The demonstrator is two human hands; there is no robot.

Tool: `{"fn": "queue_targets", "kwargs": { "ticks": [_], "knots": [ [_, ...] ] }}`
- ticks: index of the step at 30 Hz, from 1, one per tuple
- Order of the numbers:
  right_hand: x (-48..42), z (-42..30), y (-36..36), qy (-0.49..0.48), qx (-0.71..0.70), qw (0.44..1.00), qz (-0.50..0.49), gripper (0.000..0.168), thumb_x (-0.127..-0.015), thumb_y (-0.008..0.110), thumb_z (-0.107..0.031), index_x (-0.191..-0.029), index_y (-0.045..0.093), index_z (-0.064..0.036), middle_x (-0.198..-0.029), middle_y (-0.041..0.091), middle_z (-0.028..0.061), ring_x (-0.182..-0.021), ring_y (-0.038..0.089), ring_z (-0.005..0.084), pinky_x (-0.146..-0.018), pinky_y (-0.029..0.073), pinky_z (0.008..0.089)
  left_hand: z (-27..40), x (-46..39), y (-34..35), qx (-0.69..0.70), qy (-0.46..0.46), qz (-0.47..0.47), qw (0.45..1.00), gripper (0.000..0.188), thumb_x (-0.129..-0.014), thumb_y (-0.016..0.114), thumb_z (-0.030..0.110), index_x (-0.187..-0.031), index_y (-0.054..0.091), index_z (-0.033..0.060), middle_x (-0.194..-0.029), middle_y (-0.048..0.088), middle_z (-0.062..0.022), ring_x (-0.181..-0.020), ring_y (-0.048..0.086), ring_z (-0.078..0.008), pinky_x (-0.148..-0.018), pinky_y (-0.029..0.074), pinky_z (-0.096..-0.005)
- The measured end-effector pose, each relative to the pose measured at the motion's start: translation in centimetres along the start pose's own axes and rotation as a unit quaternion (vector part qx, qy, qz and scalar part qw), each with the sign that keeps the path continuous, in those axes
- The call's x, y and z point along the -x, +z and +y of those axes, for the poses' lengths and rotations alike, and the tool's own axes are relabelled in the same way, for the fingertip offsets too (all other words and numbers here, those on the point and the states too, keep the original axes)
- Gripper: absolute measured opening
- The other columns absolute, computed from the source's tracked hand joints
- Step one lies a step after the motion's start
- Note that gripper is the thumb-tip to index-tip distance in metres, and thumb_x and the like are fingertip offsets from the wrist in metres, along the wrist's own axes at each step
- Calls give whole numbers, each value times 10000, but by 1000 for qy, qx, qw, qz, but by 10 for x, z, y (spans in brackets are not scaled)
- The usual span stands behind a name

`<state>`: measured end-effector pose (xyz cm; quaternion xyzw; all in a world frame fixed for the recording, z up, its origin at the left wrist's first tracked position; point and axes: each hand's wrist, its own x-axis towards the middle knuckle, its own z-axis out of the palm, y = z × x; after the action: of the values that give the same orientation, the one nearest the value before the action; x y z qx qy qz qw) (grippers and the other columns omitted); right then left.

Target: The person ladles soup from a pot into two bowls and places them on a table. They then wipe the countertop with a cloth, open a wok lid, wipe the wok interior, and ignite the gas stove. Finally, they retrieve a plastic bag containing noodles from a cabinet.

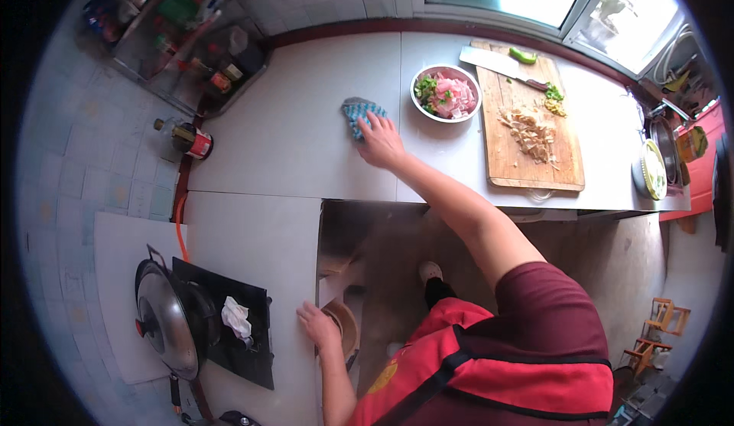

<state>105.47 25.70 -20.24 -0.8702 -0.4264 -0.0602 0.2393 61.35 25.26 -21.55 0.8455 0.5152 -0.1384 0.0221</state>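
My right hand [381, 144] is on a blue and white checked cloth [362, 110] with a grey end, its fingers over the cloth on the white countertop [298, 110]. To the right of that hand stands a metal bowl [446, 117] of sliced pink meat [456, 96] and chopped green pieces. Down by the stove, my left hand [319, 325] rests at the counter's edge and holds nothing. Nearest to it is a black gas stove [252, 334] with a crumpled white cloth or tissue [236, 317] on top.
A cleaver [496, 63], a green pepper [523, 55] and pale shredded pieces [530, 133] lie on the wooden cutting board [533, 176]. A lidded wok [169, 317] sits on the stove. Bottles [198, 142] and a seasoning rack [189, 59] line the left wall. A bowl [651, 171] stands far right.
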Motion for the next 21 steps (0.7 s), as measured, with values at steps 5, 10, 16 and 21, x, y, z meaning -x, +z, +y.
{"fn": "queue_targets", "kwargs": {
  "ticks": [5, 10, 16, 21],
  "knots": [
    [-59, 9, 46, 32, 51, 995, -77, 696, -743, 602, -406, -1343, 352, -158, -1380, 328, 153, -1277, 292, 355, -1054, 187, 506, 0, 0, 11, -11, 8, 26, 1000, 532, -804, 494, 4, -1300, 310, -54, -1309, 344, -320, -1219, 374, -395, -1014, 334, -395],
    [-42, 30, 74, -2, 70, 996, -60, 604, -818, 504, -443, -1347, 357, -193, -1429, 294, 89, -1323, 238, 315, -1069, 159, 516, 14, -5, -3, -51, -10, 27, 998, 449, -851, 415, 17, -1289, 345, -56, -1295, 390, -294, -1202, 410, -364, -995, 369, -360],
    [52, 95, 20, 16, 73, 994, -79, 544, -834, 487, -408, -1341, 362, -257, -1436, 287, 33, -1316, 263, 279, -1040, 246, 535, 8, -8, -4, -61, 9, 41, 997, 422, -857, 410, 31, -1268, 373, -58, -1253, 430, -306, -1173, 445, -357, -975, 384, -340],
    [141, 108, -29, 111, 102, 988, 32, 459, -840, 500, -317, -1275, 460, -178, -1378, 370, 96, -1279, 314, 305, -1045, 242, 474, 1, -9, -3, -34, 7, 56, 998, 401, -855, 413, 33, -1245, 398, -59, -1217, 464, -308, -1142, 472, -364, -975, 381, -338]
  ]
}}
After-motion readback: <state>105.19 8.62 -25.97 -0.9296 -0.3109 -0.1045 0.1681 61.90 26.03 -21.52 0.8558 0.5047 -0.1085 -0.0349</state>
